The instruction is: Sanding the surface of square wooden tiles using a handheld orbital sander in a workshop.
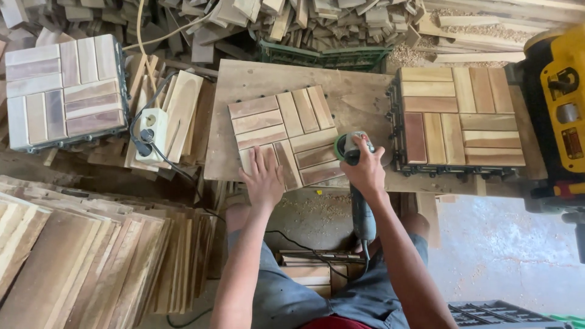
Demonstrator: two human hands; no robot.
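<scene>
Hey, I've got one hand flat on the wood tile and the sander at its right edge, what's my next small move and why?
Probably sweep the sander leftward across the tile. The right hand has it at the tile's right edge, so most slats lie to its left. The left hand presses flat on the near corner, pinning the tile to the board; shift that hand as the sander nears.

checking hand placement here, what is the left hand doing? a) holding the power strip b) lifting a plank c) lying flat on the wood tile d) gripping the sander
c: the left hand lies palm down on the wood tile, while the right hand grips the sander.
</scene>
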